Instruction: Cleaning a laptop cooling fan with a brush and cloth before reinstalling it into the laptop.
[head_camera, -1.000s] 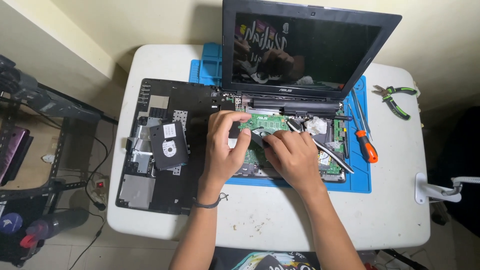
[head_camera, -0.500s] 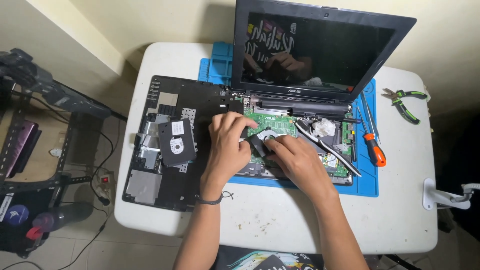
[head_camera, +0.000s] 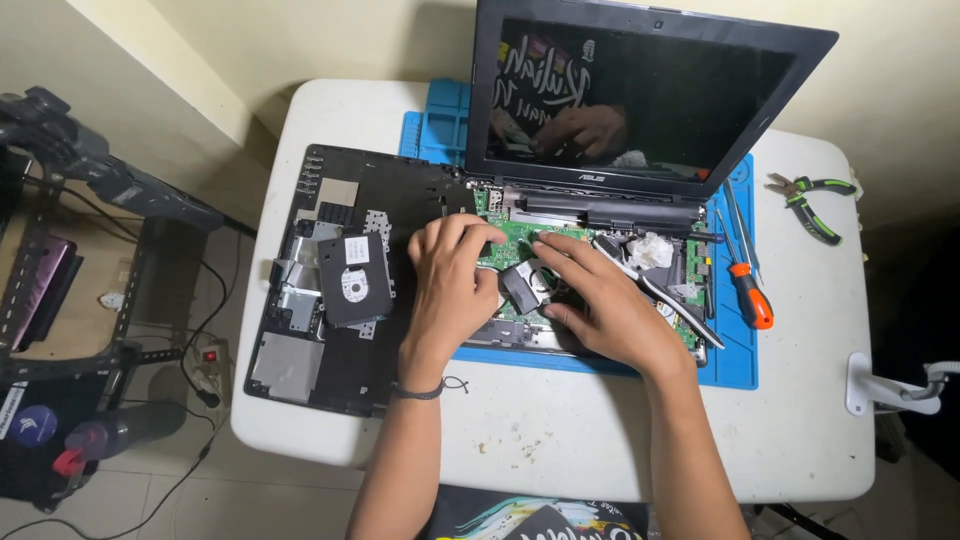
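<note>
An opened laptop (head_camera: 640, 110) with its dark screen upright sits on a blue work mat (head_camera: 735, 355), its green circuit board (head_camera: 515, 240) exposed. My left hand (head_camera: 450, 285) rests on the board's left side, fingers curled down onto it. My right hand (head_camera: 600, 295) lies beside it on the right, fingers spread over the board. Between the two hands a small dark, flat part (head_camera: 520, 287) shows, touched by both; whether either hand grips it is unclear. A dark cord bracelet circles my left wrist.
The laptop's removed black cover (head_camera: 330, 350) lies left of the mat with a hard drive (head_camera: 353, 278) on it. An orange-handled screwdriver (head_camera: 748, 290) and green-handled pliers (head_camera: 812, 205) lie at right. The white table (head_camera: 800, 440) has a clamp at its right edge. A black rack stands on the floor at left.
Both hands stay on the board; my left fingers have shifted slightly up and right, and the small dark part between the hands is now more exposed. The camera view has drifted slightly.
</note>
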